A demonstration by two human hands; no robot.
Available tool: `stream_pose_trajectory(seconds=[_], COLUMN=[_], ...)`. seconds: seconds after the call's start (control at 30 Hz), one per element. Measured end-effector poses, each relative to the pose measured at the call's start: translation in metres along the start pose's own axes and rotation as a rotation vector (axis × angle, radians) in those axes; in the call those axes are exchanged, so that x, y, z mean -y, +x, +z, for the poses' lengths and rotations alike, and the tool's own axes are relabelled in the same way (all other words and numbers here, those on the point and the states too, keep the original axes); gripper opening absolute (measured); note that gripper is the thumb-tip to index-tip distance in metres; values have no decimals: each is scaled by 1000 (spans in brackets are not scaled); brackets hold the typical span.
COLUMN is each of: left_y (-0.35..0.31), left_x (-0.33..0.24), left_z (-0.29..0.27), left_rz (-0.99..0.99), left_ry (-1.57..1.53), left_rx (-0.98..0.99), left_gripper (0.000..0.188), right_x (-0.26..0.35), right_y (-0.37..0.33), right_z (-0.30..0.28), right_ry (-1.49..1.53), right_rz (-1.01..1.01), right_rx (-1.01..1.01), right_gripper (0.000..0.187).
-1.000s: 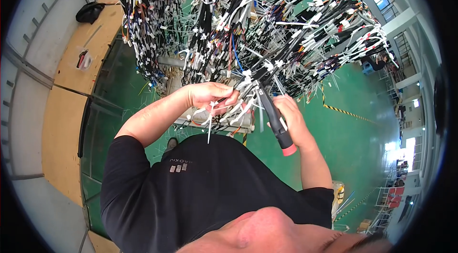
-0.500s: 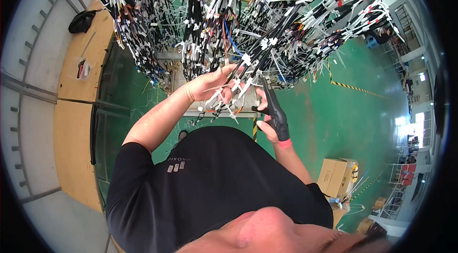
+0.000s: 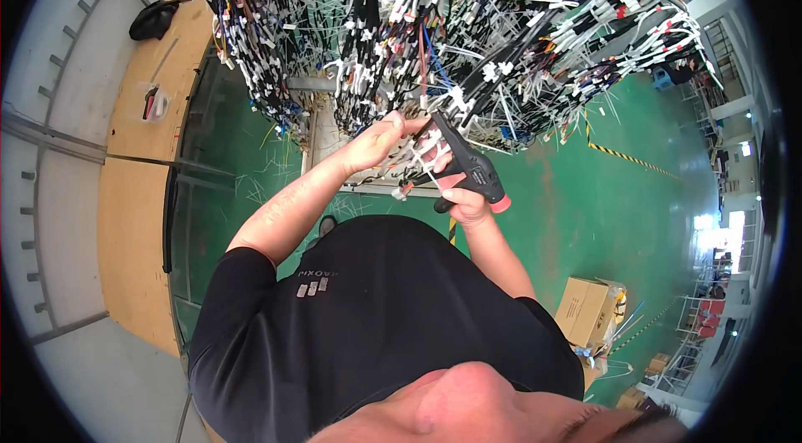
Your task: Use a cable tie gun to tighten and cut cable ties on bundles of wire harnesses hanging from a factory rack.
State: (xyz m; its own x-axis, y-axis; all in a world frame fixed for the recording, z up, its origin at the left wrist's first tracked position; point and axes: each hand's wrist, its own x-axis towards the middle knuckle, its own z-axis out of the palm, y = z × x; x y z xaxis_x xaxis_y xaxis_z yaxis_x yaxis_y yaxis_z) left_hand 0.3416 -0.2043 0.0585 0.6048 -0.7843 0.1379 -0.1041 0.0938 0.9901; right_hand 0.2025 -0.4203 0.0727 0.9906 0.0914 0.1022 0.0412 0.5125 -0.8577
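My right hand (image 3: 468, 205) grips a black cable tie gun (image 3: 478, 169) with a pinkish-red rear end. The tool's nose tilts up and to the left, against a bunch of white cable ties and wire ends (image 3: 428, 146). My left hand (image 3: 376, 145) is closed around the wire bundle just left of that nose, thumb on top; its other fingers are partly hidden behind the wires. Loose connector ends (image 3: 404, 190) dangle below. The bunch belongs to a mass of hanging wire harnesses (image 3: 535, 50), black and white with small connectors.
A light wooden bench (image 3: 134, 234) runs down the left, holding a black bag (image 3: 154, 20) and a small clear tray (image 3: 153, 106). A rack frame (image 3: 313, 84) stands behind the harnesses. Cardboard boxes (image 3: 585, 309) sit on the green floor at right, near yellow-black tape (image 3: 626, 157).
The cable tie gun has swung up and left, its nose now against the tied wires beside my left hand. My right hand has turned with it. The harnesses have shifted slightly right in view.
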Motion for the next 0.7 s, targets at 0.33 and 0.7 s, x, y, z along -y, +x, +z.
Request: stream_pose_trajectory(seconds=[0.33, 0.7], left_y=[-19, -42], left_x=[85, 39], left_z=[-9, 27], left_rz=[-275, -157], left_ry=[-199, -531], left_rx=[367, 282], left_gripper=[64, 31], right_x=[-9, 5], right_y=[-3, -44], right_z=[23, 53], right_ry=[69, -172], right_rz=[13, -207], right_rx=[-82, -151], right_gripper=[58, 54])
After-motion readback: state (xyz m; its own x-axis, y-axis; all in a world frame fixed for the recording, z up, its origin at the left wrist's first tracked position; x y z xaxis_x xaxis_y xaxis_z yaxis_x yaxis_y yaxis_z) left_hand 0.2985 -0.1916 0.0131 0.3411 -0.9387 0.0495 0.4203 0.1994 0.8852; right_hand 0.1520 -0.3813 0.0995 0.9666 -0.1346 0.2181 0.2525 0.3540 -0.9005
